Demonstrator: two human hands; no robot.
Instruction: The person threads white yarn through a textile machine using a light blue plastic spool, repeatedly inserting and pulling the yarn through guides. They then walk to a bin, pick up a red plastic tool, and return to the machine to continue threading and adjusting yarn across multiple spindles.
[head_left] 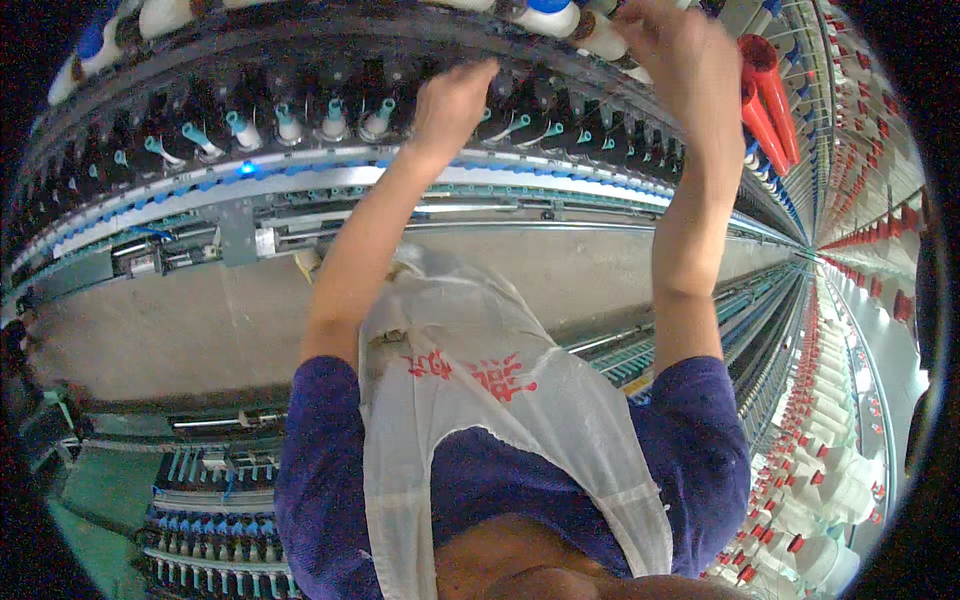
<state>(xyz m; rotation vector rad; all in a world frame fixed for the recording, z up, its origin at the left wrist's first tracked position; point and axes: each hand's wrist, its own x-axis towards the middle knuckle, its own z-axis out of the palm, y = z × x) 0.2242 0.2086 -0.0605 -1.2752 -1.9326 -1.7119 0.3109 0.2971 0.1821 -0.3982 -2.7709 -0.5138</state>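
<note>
Long spinning frame curving along the top edge, grey floor aisle open below. Left hand loosely curled, fingertips touching the row of teal-tipped spindles. Right hand raised among white bobbins, grip impossible to tell. Red tubes just beside that wrist. White apron over blue shirt.

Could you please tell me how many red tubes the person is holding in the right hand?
2. Both red tubes stick out side by side from the right hand, pointing down to the right, one above the other. More may be hidden behind the hand.
</note>
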